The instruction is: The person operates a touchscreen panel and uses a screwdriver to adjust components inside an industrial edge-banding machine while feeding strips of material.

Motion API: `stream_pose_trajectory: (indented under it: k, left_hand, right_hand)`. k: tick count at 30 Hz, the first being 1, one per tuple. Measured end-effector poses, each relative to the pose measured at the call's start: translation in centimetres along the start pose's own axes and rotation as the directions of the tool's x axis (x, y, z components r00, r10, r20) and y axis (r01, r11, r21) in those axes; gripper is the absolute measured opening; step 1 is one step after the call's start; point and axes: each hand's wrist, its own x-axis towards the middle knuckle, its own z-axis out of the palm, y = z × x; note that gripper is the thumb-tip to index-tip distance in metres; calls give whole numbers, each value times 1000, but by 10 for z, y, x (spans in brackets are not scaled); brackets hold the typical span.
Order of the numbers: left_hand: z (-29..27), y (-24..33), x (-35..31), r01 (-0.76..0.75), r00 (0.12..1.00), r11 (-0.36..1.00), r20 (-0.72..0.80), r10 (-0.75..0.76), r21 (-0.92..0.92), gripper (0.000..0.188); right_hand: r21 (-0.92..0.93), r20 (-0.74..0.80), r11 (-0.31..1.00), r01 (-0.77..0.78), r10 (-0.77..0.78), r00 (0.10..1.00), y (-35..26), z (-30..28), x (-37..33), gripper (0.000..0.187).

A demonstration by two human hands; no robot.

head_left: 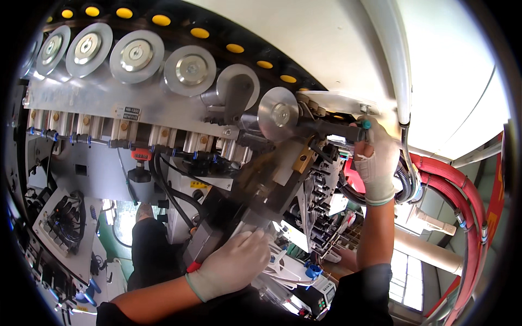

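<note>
Both my hands wear pale work gloves. My left hand (231, 266) is closed at the lower end of a dark machine head (209, 228), its fingers curled over a bright metal part there. Their tips are partly hidden. Higher up on the right, my right hand (378, 163) is raised, its fingers bent around the end of a black bar-shaped handle (340, 130). A teal knob (366, 124) shows beside these fingers. Between my hands, a brass-coloured block (304, 157) sits on the machine, partly blurred. The handle reaches left toward a grey metal disc (278, 114).
A row of round metal discs (137, 56) lines a steel rail (81, 100) at the upper left. Thick red hoses (467, 201) curve down the right side. A white panel (326, 32) hangs overhead. Black cables (174, 190) run below the rail. A black-clad leg (152, 250) shows at lower left.
</note>
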Motion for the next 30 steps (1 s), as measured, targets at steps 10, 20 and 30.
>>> stream_pose_trajectory:
  k: [10, 20, 30]
  left_hand:
    - [3, 1, 0, -3, 999, 1000, -39, 2, -23, 33]
    - [3, -1, 4, 1, 998, 998, -69, -6, -69, 29]
    - [1, -2, 7, 4, 999, 999, -45, -6, -51, 28]
  right_hand:
    - [28, -136, 997, -77, 80, 987, 8, 18, -5, 16]
    - [199, -64, 956, -214, 231, 971, 30, 36, 0, 17]
    - [484, 11, 813, -324, 364, 931, 20, 13, 1, 22]
